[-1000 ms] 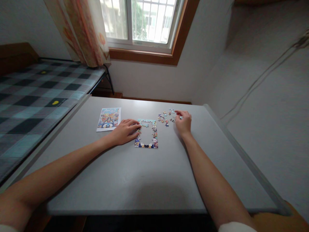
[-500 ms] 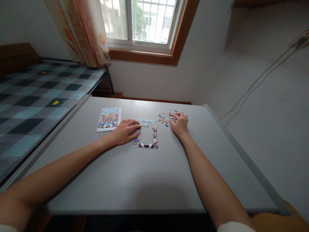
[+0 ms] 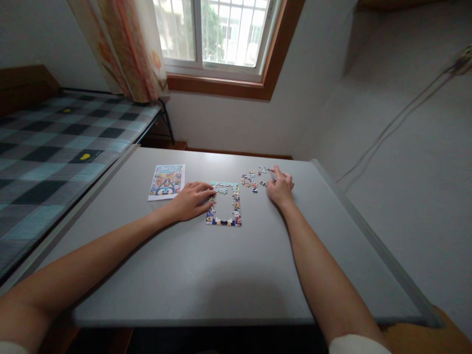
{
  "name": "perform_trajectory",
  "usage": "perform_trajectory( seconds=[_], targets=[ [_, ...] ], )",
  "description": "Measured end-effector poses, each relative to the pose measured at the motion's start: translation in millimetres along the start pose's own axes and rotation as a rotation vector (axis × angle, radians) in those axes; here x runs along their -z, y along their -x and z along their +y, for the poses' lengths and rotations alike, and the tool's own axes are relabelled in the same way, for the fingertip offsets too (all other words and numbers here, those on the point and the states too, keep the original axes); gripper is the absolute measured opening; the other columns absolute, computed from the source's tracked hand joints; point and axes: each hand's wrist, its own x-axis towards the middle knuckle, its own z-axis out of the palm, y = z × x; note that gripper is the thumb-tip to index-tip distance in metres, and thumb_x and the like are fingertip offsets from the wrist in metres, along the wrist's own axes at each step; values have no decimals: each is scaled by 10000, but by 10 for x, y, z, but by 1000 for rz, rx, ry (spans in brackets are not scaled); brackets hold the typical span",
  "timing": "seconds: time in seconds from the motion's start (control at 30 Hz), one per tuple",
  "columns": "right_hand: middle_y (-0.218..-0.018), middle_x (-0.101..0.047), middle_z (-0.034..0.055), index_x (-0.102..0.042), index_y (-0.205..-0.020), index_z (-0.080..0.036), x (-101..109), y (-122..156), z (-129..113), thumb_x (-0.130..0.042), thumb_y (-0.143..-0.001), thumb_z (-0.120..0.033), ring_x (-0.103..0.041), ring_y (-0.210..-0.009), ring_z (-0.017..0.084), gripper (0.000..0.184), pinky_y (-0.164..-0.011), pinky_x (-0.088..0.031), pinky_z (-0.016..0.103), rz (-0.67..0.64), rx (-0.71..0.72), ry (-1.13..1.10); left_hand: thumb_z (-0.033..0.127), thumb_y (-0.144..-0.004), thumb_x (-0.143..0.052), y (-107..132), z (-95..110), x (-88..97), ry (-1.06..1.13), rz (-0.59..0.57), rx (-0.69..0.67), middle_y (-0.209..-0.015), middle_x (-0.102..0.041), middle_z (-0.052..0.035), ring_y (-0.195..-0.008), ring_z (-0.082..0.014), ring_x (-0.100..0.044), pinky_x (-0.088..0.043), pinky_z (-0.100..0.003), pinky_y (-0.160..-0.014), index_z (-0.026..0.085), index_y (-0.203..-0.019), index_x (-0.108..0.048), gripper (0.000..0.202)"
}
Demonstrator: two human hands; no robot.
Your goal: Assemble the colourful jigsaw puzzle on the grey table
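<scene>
A rectangular jigsaw frame [image 3: 224, 204], with only its colourful border joined, lies on the grey table [image 3: 206, 265]. My left hand [image 3: 191, 199] rests flat on the table with its fingertips on the frame's left edge, fingers stretched out. Several loose puzzle pieces [image 3: 253, 178] are scattered just beyond the frame to the right. My right hand [image 3: 280, 186] sits at the right side of that pile, its index finger pointing onto a piece and the other fingers curled under. Whether it holds a piece is hidden.
A printed picture card [image 3: 166, 181] lies left of the frame. A bed with a checked cover [image 3: 44, 157] runs along the table's left edge. A window [image 3: 216, 34] with a curtain [image 3: 121, 46] is behind, and a white wall [image 3: 405, 162] on the right.
My right hand slid left into the loose pieces, then back right, and now points one finger at a piece. The left hand has stayed on the frame.
</scene>
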Motion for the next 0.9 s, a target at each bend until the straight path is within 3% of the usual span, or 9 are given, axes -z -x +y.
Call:
perform_trajectory(
  seconds=[0.13, 0.23, 0.47, 0.63, 0.8, 0.9],
  targets=[
    [-1336, -598, 132, -391, -1471, -192, -9, 14, -35, -456, -824, -280, -394, -1250, 351, 657, -1038, -291, 592, -116, 117, 58, 398, -968, -479, -1, 0, 0, -7, -2, -1, -1237, -606, -94, -1147, -261, -555, -419, -460, -1002, 229, -1236, -620, 347],
    [-1310, -621, 115, -408, -1458, -197, -5, 25, -51, -456, -819, -278, -406, -1238, 337, 646, -1060, -271, 569, -117, 150, 56, 397, -965, -482, -3, 2, 4, -5, 3, -1, -1235, -607, -97, -1142, -262, -557, -424, -463, -1000, 226, -1230, -625, 346],
    [-1164, -670, 91, -583, -1298, -212, 142, -56, 90, -428, -800, -204, -491, -1087, 295, 522, -984, -362, 482, 72, -57, -48, 389, -963, -483, -4, 17, 9, 0, 4, 1, -1236, -608, -94, -1142, -262, -557, -425, -465, -1006, 226, -1219, -632, 338],
    [-1066, -639, 117, -736, -989, -210, 262, -93, 294, -513, -783, -308, -499, -1050, 318, 318, -954, -386, 497, 52, -245, 15, 394, -971, -470, -5, 9, 3, -31, -7, -12, -1230, -608, -93, -1128, -255, -561, -425, -451, -999, 214, -1220, -622, 342],
    [-1049, -608, 100, -754, -913, -236, 294, -67, 323, -625, -737, -461, -489, -1056, 314, 314, -971, -377, 500, 11, -225, -5, 395, -970, -470, -8, 10, 8, -19, 3, -7, -1224, -613, -95, -1120, -258, -566, -428, -455, -991, 218, -1211, -630, 339],
    [-1044, -601, 96, -760, -893, -243, 290, -51, 306, -668, -702, -460, -484, -1054, 310, 303, -970, -374, 491, -3, -202, 8, 395, -968, -476, -8, 13, 11, -12, -2, -5, -1224, -612, -96, -1125, -260, -564, -428, -455, -991, 221, -1215, -630, 339]
  ],
)
